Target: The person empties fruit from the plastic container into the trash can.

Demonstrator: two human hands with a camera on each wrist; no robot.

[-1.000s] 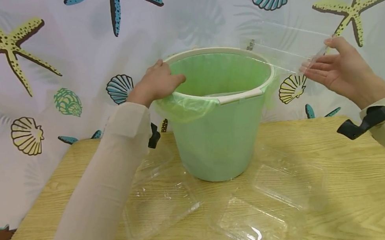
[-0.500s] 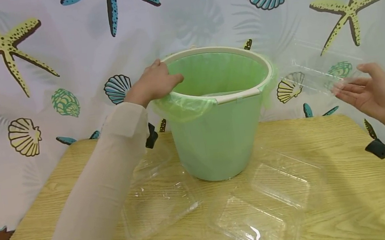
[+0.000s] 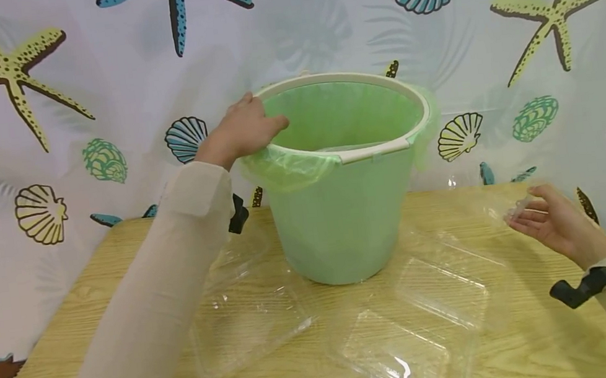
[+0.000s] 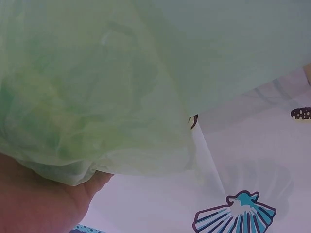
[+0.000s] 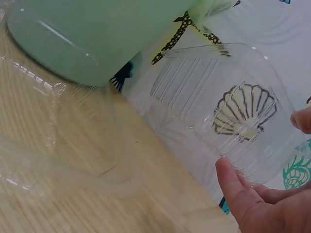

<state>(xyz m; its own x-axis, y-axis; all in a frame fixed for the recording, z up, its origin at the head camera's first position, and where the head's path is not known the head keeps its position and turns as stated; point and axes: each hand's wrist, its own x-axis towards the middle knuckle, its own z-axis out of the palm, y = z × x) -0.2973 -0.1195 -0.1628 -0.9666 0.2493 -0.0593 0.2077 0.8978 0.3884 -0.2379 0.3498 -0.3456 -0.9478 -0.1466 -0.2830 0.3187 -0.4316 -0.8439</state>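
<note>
A light green waste bin [image 3: 335, 223] stands on the table in the head view, with a green bag [image 3: 292, 168] lining it and folded over its cream rim ring [image 3: 377, 151]. My left hand [image 3: 243, 130] grips the bin's rim at the left, its thumb over the inside. In the left wrist view the bag [image 4: 97, 97] hides most of that hand. To the right of the bin, my right hand [image 3: 554, 226] pinches the edge of a clear plastic container [image 5: 194, 102] between thumb and fingers. This container is hard to make out in the head view.
Several more clear plastic containers lie on the wooden table [image 3: 523, 351]: one front left [image 3: 251, 326], one front middle [image 3: 395, 353], one right of the bin [image 3: 444, 291]. Something clear shows inside the bin. A patterned cloth [image 3: 130, 96] hangs behind.
My right hand, with the clear container, has moved away from the bin's rim to the right, then down to just above the table. The left hand has stayed on the rim.
</note>
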